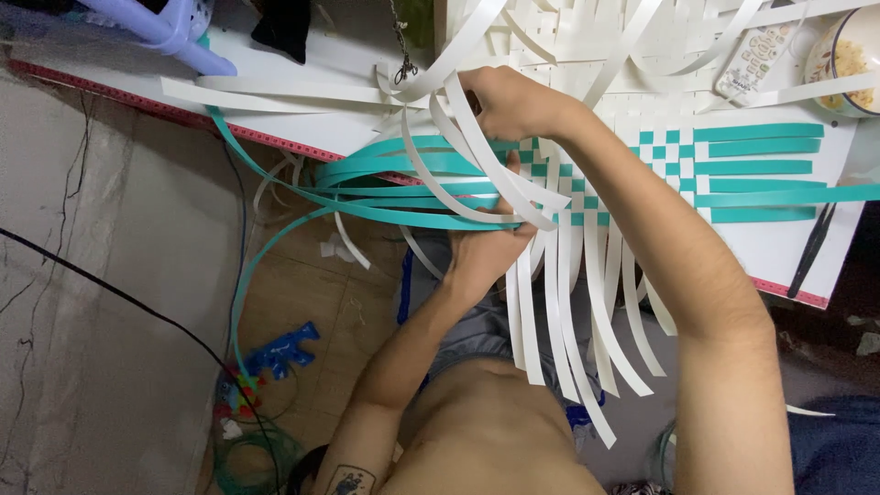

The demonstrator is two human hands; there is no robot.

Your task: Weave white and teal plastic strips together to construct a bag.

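A mat woven of white and teal plastic strips (674,151) lies on a white board (779,252). My right hand (509,99) reaches across the weave and is closed on a bundle of white strips (458,137), lifted and curled over to the left. My left hand (484,249) is at the board's near edge, pinching the loose teal strips (403,188) where they leave the weave. The teal strips fan out leftward past the board's edge. More white strips (568,312) hang down over my lap between my arms.
On the board's far right sit a white remote control (756,57) and a bowl (848,57); a black tool (811,249) lies near the right edge. A purple plastic basket (170,27) is top left. A blue toy (280,348) and a black cable (110,291) lie on the floor.
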